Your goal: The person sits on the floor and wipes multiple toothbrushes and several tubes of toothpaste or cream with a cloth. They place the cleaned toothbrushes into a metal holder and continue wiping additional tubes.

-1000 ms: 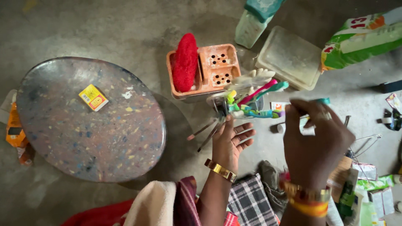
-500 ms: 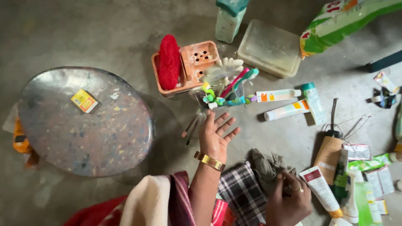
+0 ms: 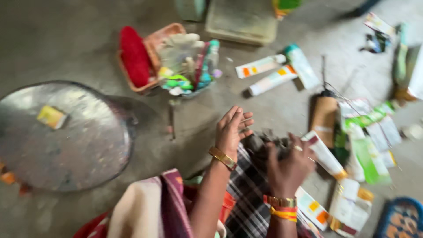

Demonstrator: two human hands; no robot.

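Hands (image 3: 288,165) grip dark cloth (image 3: 257,147) (blurred).

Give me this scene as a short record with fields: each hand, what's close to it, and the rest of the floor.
left hand: open, palm showing, above the floor, holding nothing
right hand: on a dark crumpled cloth; grip unclear through blur
beside right hand: white tube with dark cap
lap: checked cloth
floor, upper middle: holder of toothbrushes, red scrubber in an orange tray
floor, left: round speckled stool top with a small yellow box
floor, right: scattered tubes and packets
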